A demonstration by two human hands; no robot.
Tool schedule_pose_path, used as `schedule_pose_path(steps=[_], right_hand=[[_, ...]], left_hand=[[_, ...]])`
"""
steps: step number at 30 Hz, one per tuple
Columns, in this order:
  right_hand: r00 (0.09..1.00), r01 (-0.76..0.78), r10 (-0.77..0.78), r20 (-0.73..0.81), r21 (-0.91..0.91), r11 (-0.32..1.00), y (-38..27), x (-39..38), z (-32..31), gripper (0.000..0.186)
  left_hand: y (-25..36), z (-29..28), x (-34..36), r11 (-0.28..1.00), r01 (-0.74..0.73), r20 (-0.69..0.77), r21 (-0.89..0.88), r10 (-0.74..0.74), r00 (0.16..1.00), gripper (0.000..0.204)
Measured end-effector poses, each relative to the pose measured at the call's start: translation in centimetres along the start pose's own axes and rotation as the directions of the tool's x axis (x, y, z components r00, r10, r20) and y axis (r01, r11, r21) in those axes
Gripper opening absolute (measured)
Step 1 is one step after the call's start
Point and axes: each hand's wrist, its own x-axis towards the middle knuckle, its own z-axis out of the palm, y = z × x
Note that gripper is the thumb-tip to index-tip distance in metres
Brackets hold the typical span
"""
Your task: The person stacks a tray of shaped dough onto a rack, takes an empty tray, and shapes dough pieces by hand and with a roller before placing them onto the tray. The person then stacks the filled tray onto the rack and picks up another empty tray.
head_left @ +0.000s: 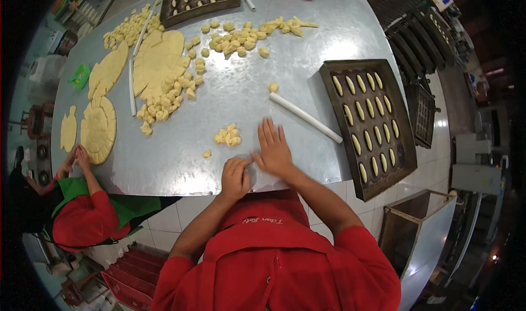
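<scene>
At the near edge of the metal table (285, 53), my left hand (235, 178) has its fingers curled closed; anything inside them is hidden. Just right of it, my right hand (275, 151) lies palm down with its fingers stretched out, slightly blurred. A small heap of yellow dough pieces (227, 135) sits beyond my left hand, with one loose dough piece (207, 154) nearer to me. Beyond my right hand, a white rolling pin (306, 117) lies slantwise, and a single dough ball (273, 86) is by its far end.
A dark baking tray (386, 184) with rows of dough sticks overhangs the table's right edge; another tray (203, 8) stands at the far side. Dough sheets (159, 56) and many dough lumps (235, 40) cover the left and far areas. A co-worker's hands (82, 156) touch a scored dough sheet.
</scene>
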Motion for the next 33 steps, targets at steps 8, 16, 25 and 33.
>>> schedule_pose_path(steps=[8,16,25,33], right_hand=[[0.989,-0.029,0.031,0.147,-0.018,0.999,-3.4,-2.9,-1.7,0.083],[0.988,-0.104,0.109,-0.112,0.050,0.993,-0.9,2.9,-0.8,0.085],[0.976,-0.193,0.189,-0.104,-0.028,0.981,-1.9,1.7,0.1,0.084],[0.927,-0.183,0.249,-0.280,0.243,0.953,4.3,5.5,-4.9,0.027]], left_hand=[[-0.1,-2.2,-2.3,0.985,0.150,-0.053,-0.082,-0.155,0.986,0.022],[-0.7,-3.1,-3.0,0.974,0.137,-0.016,-0.179,-0.143,0.990,0.024],[-0.8,-3.6,-3.3,0.980,0.140,0.024,-0.140,-0.138,0.990,0.021],[-1.3,-3.6,-4.0,0.979,0.114,0.020,-0.170,-0.112,0.994,0.019]])
